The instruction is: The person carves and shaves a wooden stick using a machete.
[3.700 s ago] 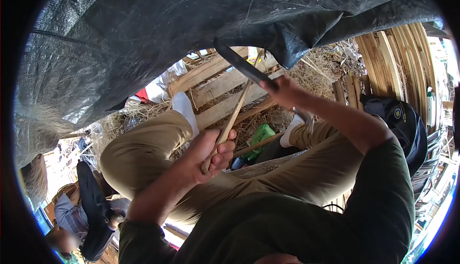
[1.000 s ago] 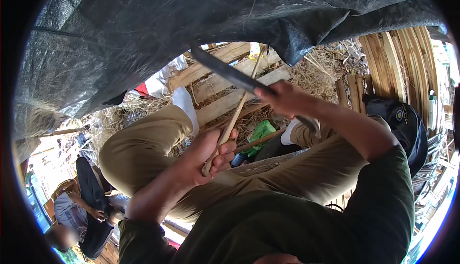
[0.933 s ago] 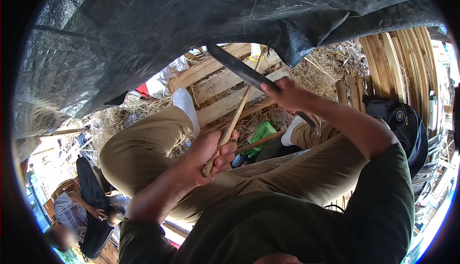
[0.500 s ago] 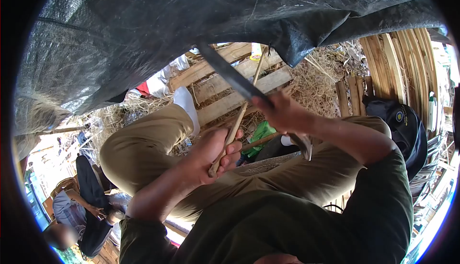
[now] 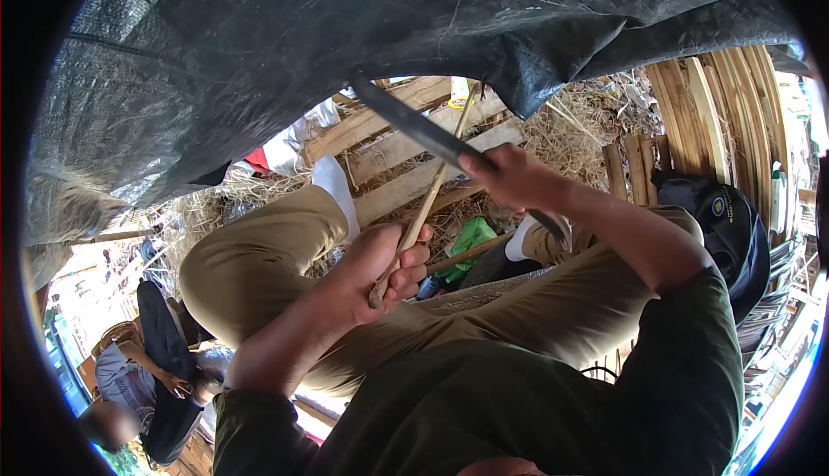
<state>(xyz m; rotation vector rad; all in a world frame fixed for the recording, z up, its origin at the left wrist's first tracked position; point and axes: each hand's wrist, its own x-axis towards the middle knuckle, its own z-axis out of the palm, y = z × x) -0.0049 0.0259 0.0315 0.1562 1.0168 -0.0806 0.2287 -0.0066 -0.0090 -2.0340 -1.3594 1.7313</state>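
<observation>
Gripping a seemingly bark-free stick (image 5: pixel 421 210), the left hand (image 5: pixel 370 260) has a machete (image 5: pixel 414 125) crossing ahead, clenched in the right hand (image 5: pixel 518 179); blade work looks under way, remainder unclear.

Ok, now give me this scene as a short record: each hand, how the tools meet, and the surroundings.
Left hand: fingers closed around the wooden stick, near its lower end
Right hand: grips the long dark blade
Crossing: blade passes across the stick in view; contact unclear
Ground ahead: wooden slats, straw
Top of view: black sheet
Right side: black bag
Lower left: another person, seated
</observation>
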